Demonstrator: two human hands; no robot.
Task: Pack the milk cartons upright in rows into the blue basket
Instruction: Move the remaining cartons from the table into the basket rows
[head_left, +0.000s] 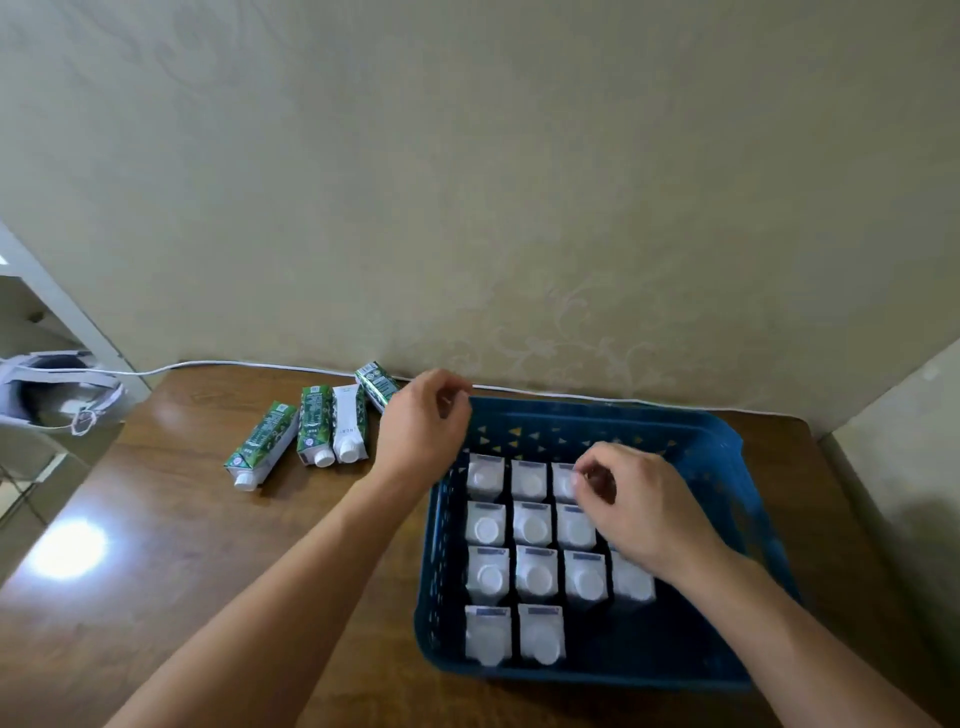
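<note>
Blue basket (719, 441) held some twelve upright cartons (532, 525); four cartons (317, 434) lay left of centre, unpacked. Left hand (421, 423) and right hand (631, 501) curled; grip unclear.

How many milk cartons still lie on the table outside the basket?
4: three side by side left of the blue basket, at; one by the wall, partly hidden behind the left hand.
</note>
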